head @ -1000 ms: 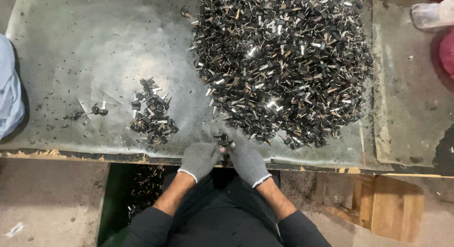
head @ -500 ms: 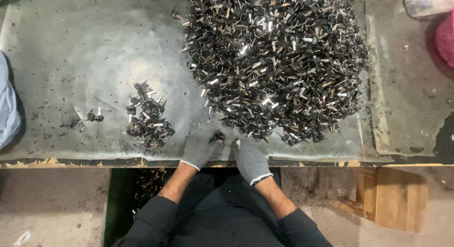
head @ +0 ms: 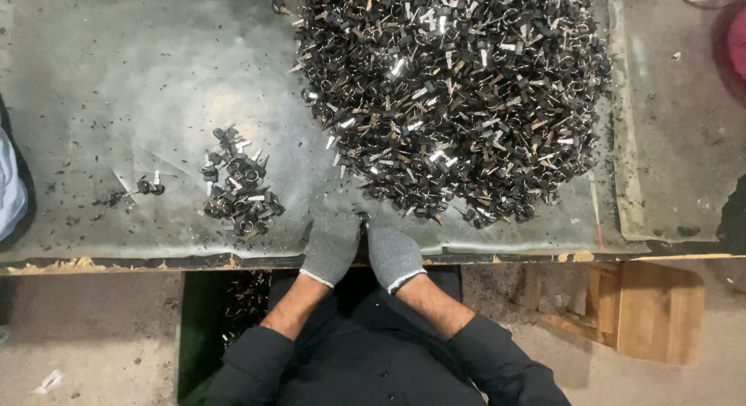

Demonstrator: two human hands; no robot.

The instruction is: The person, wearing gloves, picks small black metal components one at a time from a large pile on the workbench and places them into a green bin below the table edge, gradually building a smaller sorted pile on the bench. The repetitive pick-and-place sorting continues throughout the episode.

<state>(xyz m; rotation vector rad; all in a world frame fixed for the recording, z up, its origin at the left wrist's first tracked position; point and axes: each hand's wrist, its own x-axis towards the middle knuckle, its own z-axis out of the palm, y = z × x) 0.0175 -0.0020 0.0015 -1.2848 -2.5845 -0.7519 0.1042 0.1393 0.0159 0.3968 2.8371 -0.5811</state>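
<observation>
A big heap of small dark metal parts [head: 454,95] with shiny bits covers the far right of the grey metal-topped table [head: 140,72]. A much smaller pile of the same parts [head: 239,184] lies to the left. My left hand [head: 330,247] and my right hand [head: 392,254], both in grey gloves, are pressed together at the table's near edge, just below the big heap. Their fingers close around one small dark part [head: 363,218] between them, which is mostly hidden.
Two loose parts [head: 148,187] lie left of the small pile. A dark bin [head: 225,313] with more parts sits below the table edge on the left. A wooden block [head: 645,309] stands at the lower right. Pale cloth [head: 9,192] shows at the left edge.
My hands stay together at the table edge, shifting a little toward me. The view has moved slightly, so the heap sits higher in the frame.
</observation>
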